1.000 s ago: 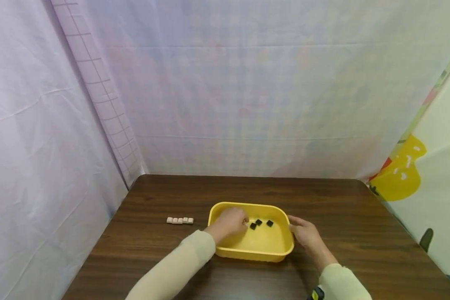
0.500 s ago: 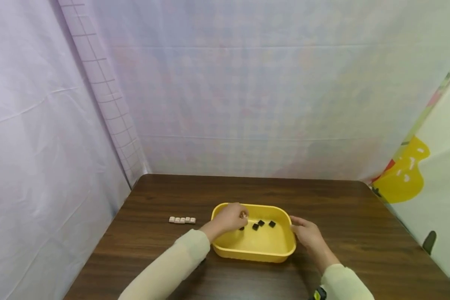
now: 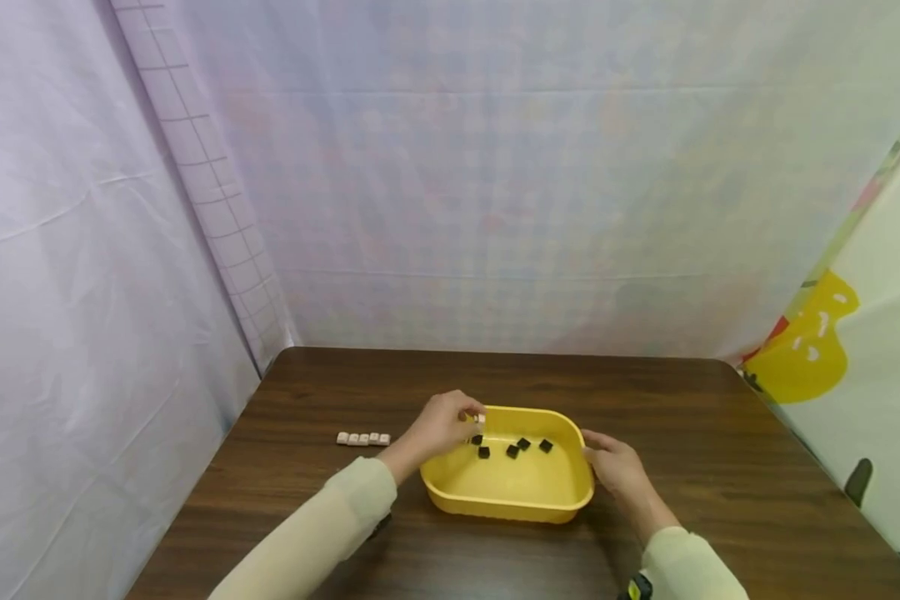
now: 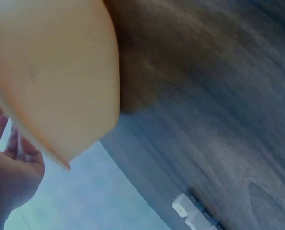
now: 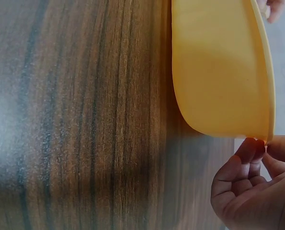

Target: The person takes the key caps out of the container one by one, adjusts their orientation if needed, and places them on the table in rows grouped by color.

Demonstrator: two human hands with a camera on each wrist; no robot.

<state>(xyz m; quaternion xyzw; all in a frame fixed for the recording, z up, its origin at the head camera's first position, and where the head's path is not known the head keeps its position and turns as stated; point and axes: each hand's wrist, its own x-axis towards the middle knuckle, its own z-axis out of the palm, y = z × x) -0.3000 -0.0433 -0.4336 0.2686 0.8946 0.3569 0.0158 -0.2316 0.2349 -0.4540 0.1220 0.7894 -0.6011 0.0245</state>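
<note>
My left hand (image 3: 446, 423) is over the far left corner of a yellow plastic tray (image 3: 510, 506), pinching a small white tile (image 3: 482, 418) between thumb and fingers. Several small black square pieces (image 3: 512, 451) lie scattered on the tray's floor. At the right end, my right hand (image 3: 617, 468) grips the tray's rim, thumb over the edge and fingertips against the outer wall, as the right wrist view shows. Left of the tray, a short row of white tiles (image 3: 363, 439) sits on the table; the left wrist view shows dark undersides on these tiles (image 4: 183, 205).
The brown wood-grain table (image 3: 667, 417) extends around the tray. A pale cloth curtain (image 3: 495, 208) hangs behind it, with another white cloth (image 3: 82, 292) along the left. At the right is a printed sheet with a yellow shape (image 3: 802, 350).
My left hand has risen from inside the tray and moved left toward its far left corner, carrying a white tile. More black pieces now show in the tray. My right hand keeps its grip.
</note>
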